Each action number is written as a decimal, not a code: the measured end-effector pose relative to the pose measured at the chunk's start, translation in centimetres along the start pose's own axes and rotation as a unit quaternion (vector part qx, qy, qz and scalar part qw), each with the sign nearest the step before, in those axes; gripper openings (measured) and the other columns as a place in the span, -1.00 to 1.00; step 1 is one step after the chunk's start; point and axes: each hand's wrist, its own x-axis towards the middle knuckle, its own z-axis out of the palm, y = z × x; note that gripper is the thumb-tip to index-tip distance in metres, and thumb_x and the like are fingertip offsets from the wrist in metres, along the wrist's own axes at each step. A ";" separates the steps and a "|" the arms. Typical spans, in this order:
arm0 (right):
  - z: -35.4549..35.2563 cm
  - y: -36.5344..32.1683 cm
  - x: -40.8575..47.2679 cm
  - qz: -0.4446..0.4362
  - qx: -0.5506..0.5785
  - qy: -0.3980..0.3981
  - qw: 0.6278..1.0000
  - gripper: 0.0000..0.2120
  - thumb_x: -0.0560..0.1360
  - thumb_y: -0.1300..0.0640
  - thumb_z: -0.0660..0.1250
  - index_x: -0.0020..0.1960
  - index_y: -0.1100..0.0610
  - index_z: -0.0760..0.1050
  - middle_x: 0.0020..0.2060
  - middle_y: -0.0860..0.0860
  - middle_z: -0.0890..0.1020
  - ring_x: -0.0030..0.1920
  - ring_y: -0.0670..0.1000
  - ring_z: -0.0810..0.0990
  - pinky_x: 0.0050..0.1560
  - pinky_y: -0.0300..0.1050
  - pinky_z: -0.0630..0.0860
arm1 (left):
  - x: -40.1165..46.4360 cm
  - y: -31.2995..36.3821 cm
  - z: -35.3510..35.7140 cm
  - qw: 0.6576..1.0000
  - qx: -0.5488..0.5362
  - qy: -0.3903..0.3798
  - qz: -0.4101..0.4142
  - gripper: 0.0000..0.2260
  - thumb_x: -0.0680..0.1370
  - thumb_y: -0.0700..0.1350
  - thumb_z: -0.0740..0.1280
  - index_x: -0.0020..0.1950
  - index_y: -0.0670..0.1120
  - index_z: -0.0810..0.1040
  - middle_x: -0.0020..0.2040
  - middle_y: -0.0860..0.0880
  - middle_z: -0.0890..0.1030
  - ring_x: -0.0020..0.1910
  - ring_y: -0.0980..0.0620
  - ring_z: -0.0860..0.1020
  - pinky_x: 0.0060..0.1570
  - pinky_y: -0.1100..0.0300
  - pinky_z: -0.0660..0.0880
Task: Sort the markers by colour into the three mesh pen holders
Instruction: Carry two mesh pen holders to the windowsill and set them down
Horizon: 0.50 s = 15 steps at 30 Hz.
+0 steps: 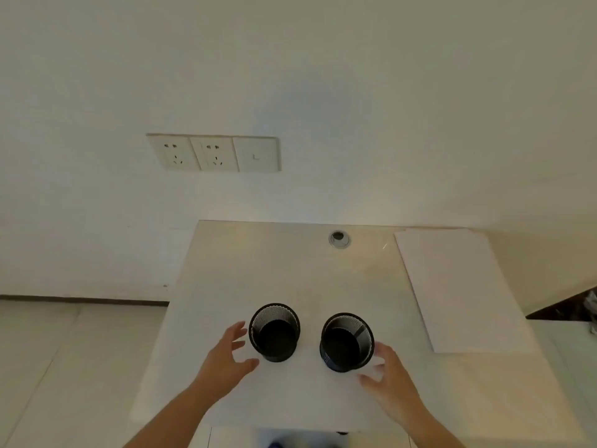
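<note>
Clearly, only two of the mesh holders were in view: the left holder (274,333) and the right holder (347,342) stood upright and apart on the pale desk (252,270), both looking empty. No markers and no third holder could be seen. The left hand (226,360) hovered just beside the left holder with fingers spread, holding nothing; the right hand (387,379) sat close against the right holder, fingers relaxed and open, though whether it touched the mesh could not be told. Such wire cups were probably light and stiff, easily tipped or slid, so a grasp around the wall below the rim would likely serve best. A white sheet (462,286) lay at the desk's right side, and a cable hole (339,238) sat near the back edge. Behind, a plain wall carried a socket panel (214,153).
</note>
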 end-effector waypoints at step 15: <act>3.5 -2.8 1.4 -0.075 0.093 0.133 0.984 -0.26 0.07 -0.01 0.57 0.05 -0.49 0.27 -0.05 -0.33 0.51 -0.01 -0.38 0.50 -0.16 -0.56 0.38 | 2.1 0.7 5.2 0.994 -0.081 0.056 0.039 -0.23 0.08 0.05 0.57 0.22 0.25 0.31 0.16 0.21 0.50 0.14 0.26 0.48 0.09 0.28 0.42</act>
